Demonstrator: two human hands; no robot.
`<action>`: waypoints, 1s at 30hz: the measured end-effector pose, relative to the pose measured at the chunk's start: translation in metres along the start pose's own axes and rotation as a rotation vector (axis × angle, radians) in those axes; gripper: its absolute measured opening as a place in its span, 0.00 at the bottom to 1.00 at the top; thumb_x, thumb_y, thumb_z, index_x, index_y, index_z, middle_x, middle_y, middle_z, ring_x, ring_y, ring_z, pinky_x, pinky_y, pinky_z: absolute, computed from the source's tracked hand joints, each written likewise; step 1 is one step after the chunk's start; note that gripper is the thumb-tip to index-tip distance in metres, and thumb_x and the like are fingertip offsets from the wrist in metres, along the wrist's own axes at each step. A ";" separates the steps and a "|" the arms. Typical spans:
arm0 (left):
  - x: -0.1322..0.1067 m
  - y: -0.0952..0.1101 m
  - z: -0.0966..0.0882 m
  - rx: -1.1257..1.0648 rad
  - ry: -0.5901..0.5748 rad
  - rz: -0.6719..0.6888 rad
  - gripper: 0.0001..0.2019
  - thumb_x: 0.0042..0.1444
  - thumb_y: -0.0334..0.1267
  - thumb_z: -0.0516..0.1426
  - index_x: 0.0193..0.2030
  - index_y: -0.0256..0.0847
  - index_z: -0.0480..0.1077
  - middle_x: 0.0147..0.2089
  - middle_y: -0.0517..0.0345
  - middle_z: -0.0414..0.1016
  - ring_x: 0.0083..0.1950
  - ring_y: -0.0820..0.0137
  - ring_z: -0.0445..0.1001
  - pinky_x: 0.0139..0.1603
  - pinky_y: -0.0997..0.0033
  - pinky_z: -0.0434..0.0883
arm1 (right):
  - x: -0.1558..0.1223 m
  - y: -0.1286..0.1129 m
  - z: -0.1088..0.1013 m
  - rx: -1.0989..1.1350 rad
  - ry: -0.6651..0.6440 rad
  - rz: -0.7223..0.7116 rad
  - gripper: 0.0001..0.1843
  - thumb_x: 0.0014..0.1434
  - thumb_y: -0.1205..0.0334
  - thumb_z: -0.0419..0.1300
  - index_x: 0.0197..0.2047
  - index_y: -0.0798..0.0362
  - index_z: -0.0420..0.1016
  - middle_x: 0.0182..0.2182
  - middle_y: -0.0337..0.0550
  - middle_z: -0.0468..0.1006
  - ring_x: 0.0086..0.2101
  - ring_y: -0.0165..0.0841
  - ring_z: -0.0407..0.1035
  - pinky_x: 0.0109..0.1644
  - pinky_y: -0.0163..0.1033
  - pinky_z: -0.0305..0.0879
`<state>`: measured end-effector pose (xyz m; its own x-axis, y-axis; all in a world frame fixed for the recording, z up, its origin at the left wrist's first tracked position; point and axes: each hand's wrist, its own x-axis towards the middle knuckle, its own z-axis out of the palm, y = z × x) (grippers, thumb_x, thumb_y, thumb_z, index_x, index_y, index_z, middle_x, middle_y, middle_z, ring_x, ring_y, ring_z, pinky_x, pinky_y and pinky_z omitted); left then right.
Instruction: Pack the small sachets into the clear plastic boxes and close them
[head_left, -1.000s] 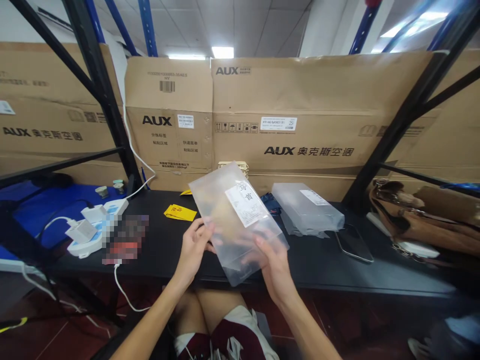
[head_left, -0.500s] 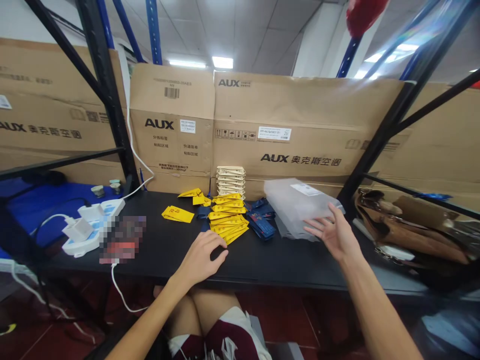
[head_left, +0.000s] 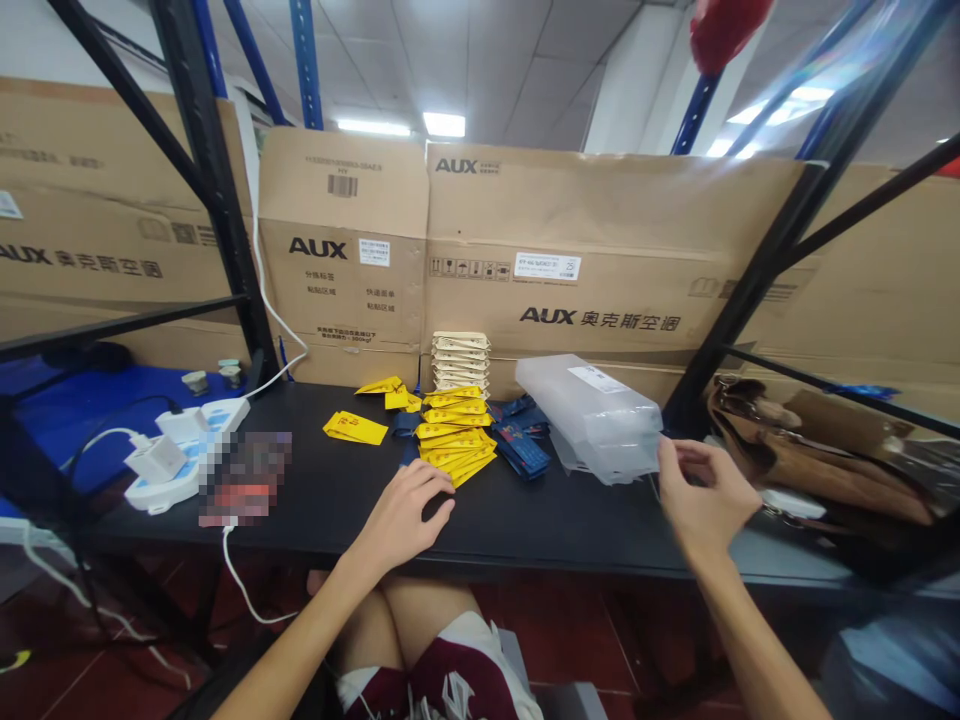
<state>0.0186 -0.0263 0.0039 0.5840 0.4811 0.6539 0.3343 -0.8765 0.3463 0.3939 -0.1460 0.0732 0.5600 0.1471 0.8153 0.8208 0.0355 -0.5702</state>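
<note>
The clear plastic cases (head_left: pixel 589 420) are lying stacked on the black table (head_left: pixel 570 530), long axis running back-left to front-right, the nearer right hand (head_left: pixel 705 495) pinching narrowly at their right end, on what I cannot tell, the left hand (head_left: pixel 401 510) resting loosely curled farther off.

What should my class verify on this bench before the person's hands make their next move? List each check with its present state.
Left hand empty, resting on the black bench: ok.
Right hand touching the stacked translucent plastic bags: cannot tell.
Yellow tags squared into one neat stack: not ok, they lie fanned.
Cream packets piled in one stack behind the tags: ok.
</note>
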 end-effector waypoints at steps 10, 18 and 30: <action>0.000 -0.001 0.000 0.021 -0.007 0.002 0.04 0.69 0.32 0.60 0.45 0.42 0.78 0.50 0.49 0.84 0.54 0.56 0.79 0.58 0.50 0.74 | 0.007 -0.009 0.056 -0.121 -0.429 -0.677 0.20 0.71 0.52 0.61 0.60 0.51 0.80 0.62 0.57 0.82 0.66 0.54 0.73 0.77 0.70 0.49; 0.000 -0.002 0.003 0.005 0.004 -0.002 0.04 0.67 0.31 0.61 0.44 0.42 0.78 0.50 0.50 0.83 0.53 0.57 0.78 0.56 0.52 0.75 | 0.010 0.022 0.103 -0.239 -0.239 -0.463 0.22 0.70 0.52 0.58 0.58 0.56 0.81 0.59 0.63 0.83 0.62 0.55 0.74 0.73 0.69 0.53; 0.001 -0.001 0.004 0.019 0.021 0.010 0.04 0.67 0.31 0.62 0.44 0.43 0.78 0.49 0.50 0.83 0.52 0.56 0.78 0.56 0.52 0.75 | 0.055 0.077 0.032 -0.289 0.017 -0.111 0.22 0.68 0.50 0.55 0.49 0.58 0.83 0.49 0.67 0.84 0.54 0.57 0.77 0.65 0.61 0.67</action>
<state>0.0212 -0.0249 0.0013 0.5718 0.4716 0.6712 0.3427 -0.8807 0.3269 0.4842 -0.1036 0.0707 0.4650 0.1414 0.8739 0.8736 -0.2329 -0.4272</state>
